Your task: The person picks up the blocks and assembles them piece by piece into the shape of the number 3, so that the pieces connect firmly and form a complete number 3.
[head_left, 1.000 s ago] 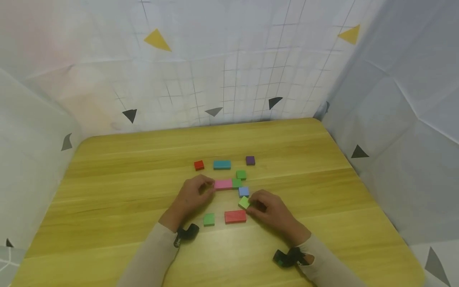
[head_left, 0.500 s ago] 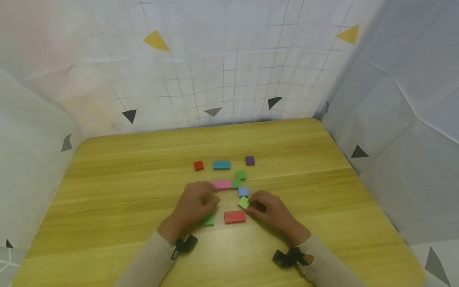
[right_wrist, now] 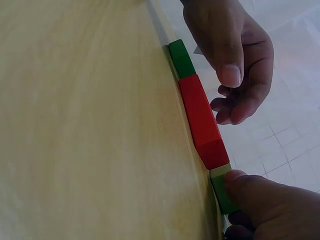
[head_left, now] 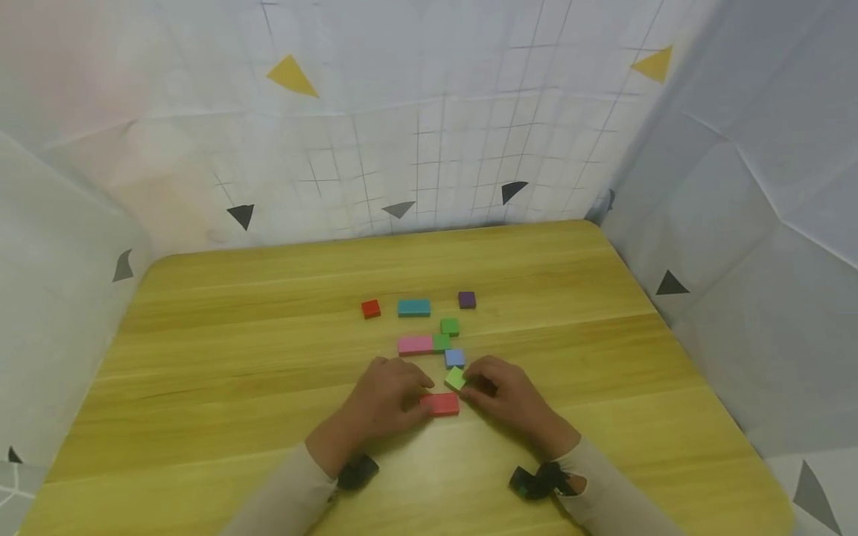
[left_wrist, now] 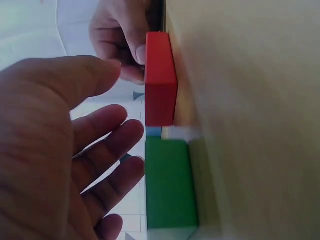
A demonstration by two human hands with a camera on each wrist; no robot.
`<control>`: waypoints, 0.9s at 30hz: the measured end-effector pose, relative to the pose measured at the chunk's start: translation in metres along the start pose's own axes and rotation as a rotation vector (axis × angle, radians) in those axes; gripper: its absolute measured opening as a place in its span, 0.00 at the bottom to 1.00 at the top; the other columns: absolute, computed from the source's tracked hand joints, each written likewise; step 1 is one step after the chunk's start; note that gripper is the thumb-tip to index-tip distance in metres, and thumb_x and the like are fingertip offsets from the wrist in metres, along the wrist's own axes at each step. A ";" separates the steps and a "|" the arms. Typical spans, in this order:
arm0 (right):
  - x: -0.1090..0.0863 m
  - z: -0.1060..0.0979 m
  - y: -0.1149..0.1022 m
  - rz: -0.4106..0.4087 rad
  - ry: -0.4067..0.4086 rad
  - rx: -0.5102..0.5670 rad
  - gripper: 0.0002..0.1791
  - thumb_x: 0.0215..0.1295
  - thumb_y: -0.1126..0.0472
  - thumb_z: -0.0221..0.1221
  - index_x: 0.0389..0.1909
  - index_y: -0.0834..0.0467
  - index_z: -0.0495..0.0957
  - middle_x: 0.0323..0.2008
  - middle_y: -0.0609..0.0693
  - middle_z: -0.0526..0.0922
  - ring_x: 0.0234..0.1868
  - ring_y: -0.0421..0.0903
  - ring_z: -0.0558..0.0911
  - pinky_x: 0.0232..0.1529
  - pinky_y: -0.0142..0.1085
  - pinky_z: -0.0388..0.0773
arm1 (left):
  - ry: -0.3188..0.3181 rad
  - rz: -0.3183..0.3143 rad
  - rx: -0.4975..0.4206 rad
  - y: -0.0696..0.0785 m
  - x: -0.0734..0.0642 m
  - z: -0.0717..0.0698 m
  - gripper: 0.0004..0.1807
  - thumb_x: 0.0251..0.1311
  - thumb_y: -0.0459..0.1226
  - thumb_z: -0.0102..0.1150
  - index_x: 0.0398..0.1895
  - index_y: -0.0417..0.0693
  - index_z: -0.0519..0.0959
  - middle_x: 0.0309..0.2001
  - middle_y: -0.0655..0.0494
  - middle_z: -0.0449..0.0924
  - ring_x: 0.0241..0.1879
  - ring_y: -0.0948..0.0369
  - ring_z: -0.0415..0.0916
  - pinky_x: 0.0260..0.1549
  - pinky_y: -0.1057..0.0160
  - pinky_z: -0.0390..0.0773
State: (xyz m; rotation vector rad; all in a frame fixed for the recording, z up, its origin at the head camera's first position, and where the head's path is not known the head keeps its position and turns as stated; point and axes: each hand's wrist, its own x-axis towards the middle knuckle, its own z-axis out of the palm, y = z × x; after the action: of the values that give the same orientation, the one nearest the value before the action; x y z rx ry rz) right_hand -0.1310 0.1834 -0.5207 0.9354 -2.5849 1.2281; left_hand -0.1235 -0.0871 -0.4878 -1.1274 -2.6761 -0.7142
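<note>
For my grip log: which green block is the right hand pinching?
The lime block, askew beside the light-blue block; it alone is pinched by the right hand.

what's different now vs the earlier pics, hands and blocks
The left hand has left the end of the pink block, moving rightward and toward the person, and is now at the long red block. In the head view it now hides the near green block. The right hand still pinches the light green block; no block has visibly shifted.
</note>
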 end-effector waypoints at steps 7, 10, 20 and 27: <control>0.000 -0.002 -0.002 0.011 -0.009 0.001 0.11 0.61 0.56 0.70 0.43 0.51 0.82 0.42 0.40 0.82 0.38 0.35 0.78 0.38 0.30 0.78 | -0.061 0.004 0.056 0.007 0.001 0.000 0.13 0.59 0.53 0.66 0.41 0.58 0.85 0.38 0.68 0.83 0.41 0.67 0.77 0.44 0.60 0.68; 0.001 -0.002 -0.001 0.014 -0.015 0.002 0.11 0.61 0.56 0.70 0.43 0.51 0.82 0.42 0.40 0.82 0.38 0.35 0.78 0.39 0.30 0.78 | -0.110 -0.025 0.065 0.008 0.001 -0.002 0.14 0.59 0.54 0.66 0.41 0.60 0.85 0.38 0.69 0.82 0.40 0.67 0.75 0.44 0.61 0.67; 0.003 -0.003 -0.002 -0.012 -0.005 -0.008 0.12 0.59 0.58 0.71 0.43 0.53 0.82 0.43 0.42 0.84 0.40 0.36 0.79 0.40 0.32 0.79 | -0.164 -0.051 0.114 0.007 0.002 -0.006 0.15 0.58 0.55 0.67 0.42 0.61 0.85 0.39 0.70 0.84 0.41 0.66 0.75 0.42 0.61 0.64; 0.003 -0.003 -0.001 -0.019 -0.005 -0.008 0.12 0.60 0.58 0.70 0.43 0.53 0.83 0.43 0.42 0.84 0.40 0.36 0.79 0.41 0.32 0.79 | -0.143 -0.057 0.089 0.006 0.001 -0.006 0.14 0.57 0.55 0.67 0.41 0.61 0.86 0.38 0.70 0.83 0.40 0.67 0.74 0.41 0.62 0.63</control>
State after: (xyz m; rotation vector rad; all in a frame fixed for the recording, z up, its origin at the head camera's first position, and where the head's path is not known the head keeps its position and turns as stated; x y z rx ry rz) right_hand -0.1335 0.1833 -0.5169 0.9602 -2.5771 1.2108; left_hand -0.1203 -0.0856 -0.4802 -1.1243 -2.8375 -0.5353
